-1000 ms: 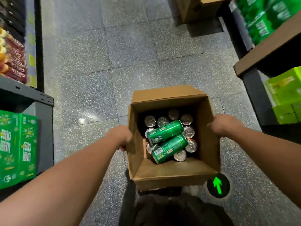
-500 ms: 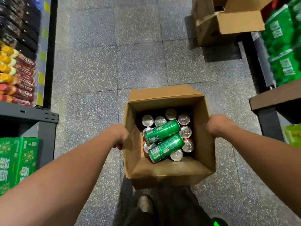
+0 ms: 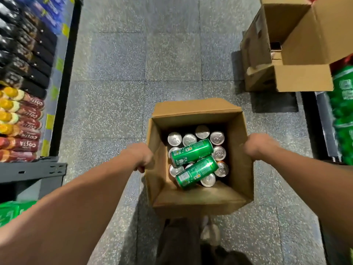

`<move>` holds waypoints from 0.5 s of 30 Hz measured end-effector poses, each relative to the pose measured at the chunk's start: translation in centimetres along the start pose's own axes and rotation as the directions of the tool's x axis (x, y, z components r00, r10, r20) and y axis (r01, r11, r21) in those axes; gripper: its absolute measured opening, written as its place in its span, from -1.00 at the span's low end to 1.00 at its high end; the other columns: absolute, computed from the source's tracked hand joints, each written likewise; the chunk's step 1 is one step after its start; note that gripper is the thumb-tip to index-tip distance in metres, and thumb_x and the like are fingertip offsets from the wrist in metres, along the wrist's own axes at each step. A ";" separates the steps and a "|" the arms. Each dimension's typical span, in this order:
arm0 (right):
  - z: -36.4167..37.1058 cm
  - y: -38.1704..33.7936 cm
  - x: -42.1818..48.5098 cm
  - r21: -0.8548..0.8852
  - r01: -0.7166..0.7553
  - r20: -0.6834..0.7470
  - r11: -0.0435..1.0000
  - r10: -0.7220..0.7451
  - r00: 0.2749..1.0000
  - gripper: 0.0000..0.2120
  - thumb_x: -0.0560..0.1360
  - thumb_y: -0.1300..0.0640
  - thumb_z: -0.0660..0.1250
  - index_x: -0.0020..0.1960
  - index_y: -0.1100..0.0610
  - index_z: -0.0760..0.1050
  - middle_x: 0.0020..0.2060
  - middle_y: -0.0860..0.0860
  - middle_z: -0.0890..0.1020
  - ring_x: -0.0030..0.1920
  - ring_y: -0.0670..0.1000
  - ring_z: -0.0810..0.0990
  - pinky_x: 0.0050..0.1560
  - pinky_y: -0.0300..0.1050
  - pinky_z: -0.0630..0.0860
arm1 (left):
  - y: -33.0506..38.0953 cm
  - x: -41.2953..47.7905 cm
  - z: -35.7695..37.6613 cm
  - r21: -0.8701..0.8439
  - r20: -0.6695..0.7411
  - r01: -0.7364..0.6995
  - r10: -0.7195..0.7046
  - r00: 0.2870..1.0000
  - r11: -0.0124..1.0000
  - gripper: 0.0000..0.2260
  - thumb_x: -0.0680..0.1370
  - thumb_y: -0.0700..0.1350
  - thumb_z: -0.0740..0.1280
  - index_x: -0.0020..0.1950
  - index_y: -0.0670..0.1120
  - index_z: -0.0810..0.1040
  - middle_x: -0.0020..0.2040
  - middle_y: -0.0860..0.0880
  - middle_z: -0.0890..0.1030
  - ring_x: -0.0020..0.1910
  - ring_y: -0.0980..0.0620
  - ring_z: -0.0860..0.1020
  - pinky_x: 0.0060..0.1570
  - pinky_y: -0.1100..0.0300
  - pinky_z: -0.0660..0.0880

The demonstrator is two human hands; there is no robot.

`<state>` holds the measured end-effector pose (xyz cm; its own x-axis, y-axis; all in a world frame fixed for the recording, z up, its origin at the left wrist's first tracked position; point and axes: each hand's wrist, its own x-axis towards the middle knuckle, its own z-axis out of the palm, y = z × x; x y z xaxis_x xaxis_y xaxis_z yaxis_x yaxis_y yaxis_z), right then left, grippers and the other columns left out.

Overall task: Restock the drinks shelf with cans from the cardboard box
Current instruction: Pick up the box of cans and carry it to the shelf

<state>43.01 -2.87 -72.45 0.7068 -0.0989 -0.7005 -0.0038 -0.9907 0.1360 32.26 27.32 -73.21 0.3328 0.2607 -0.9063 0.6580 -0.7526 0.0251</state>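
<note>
Two green cans (image 3: 192,153) atop upright ones (image 3: 217,138); box (image 3: 238,173) in curled fingers of left hand (image 3: 140,156), right hand (image 3: 257,146).

Flat, rather dim overhead light falls on the speckled floor (image 3: 118,73); a hard dark shadow lies beside the open carton (image 3: 298,79) at upper right. Inside the shaded cardboard box (image 3: 238,153) the can tops (image 3: 217,138) glint. Wide-angle bending curves the shelf (image 3: 32,170) at the left edge; the green bottles (image 3: 342,115) at right smear with blur, and the forearms (image 3: 76,217) look soft

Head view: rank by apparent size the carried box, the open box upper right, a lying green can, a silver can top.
1. carried box and open box: alike, one cropped, unranked.
2. lying green can.
3. silver can top.
</note>
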 end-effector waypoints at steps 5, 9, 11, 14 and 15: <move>-6.0 -2.7 4.6 0.034 -0.015 0.011 0.999 0.015 1.000 -0.75 0.50 0.09 0.27 0.13 0.15 0.55 0.12 0.15 0.62 0.12 0.18 0.59 0.12 0.00 0.53 | 3.3 2.9 -8.0 0.010 0.026 -0.011 0.011 1.000 1.000 -0.82 0.42 -0.23 0.31 -0.36 -0.23 0.60 -0.59 -0.08 0.55 -0.46 -0.04 0.56 -0.43 0.26 0.48; -10.8 -4.5 8.6 0.025 -0.014 0.013 1.000 0.014 1.000 -0.75 0.46 0.12 0.32 0.12 0.16 0.54 0.10 0.16 0.61 0.10 0.18 0.60 0.04 -0.03 0.53 | 6.2 5.2 -13.8 -0.007 0.021 -0.023 0.023 1.000 1.000 -0.78 0.47 -0.24 0.27 -0.35 -0.25 0.58 -0.60 -0.09 0.53 -0.61 0.03 0.51 -0.51 0.28 0.43; -13.3 -5.3 10.7 0.023 -0.002 0.032 1.000 0.001 0.999 -0.74 0.45 0.15 0.33 0.13 0.17 0.53 0.11 0.16 0.61 0.10 0.19 0.59 0.02 -0.03 0.53 | 7.7 6.5 -16.4 -0.005 0.011 -0.023 0.023 1.000 1.000 -0.80 0.50 -0.24 0.27 -0.25 -0.29 0.61 -0.60 -0.09 0.53 -0.61 0.02 0.50 -0.50 0.27 0.42; -17.5 -6.9 14.5 0.025 0.013 0.026 1.000 -0.013 1.000 -0.72 0.43 0.17 0.34 0.13 0.17 0.53 0.12 0.16 0.60 0.10 0.19 0.59 0.01 -0.02 0.52 | 9.9 8.3 -20.4 -0.053 -0.012 -0.010 0.009 1.000 0.999 -0.79 0.54 -0.18 0.27 -0.14 -0.31 0.61 -0.57 -0.10 0.53 -0.57 0.00 0.50 -0.48 0.25 0.41; -18.9 -7.3 15.8 0.014 0.022 0.026 1.000 -0.022 0.999 -0.71 0.43 0.17 0.34 0.14 0.18 0.54 0.11 0.16 0.60 0.09 0.19 0.59 -0.01 -0.03 0.51 | 10.7 8.8 -21.6 -0.061 -0.008 -0.005 0.005 1.000 0.998 -0.79 0.54 -0.18 0.27 -0.18 -0.28 0.61 -0.55 -0.09 0.53 -0.57 0.01 0.50 -0.49 0.27 0.40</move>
<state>67.58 4.52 -71.31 0.6883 -0.0796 -0.7211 0.0014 -0.9938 0.1110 56.87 34.62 -71.84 0.3413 0.2617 -0.9028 0.6960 -0.7159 0.0556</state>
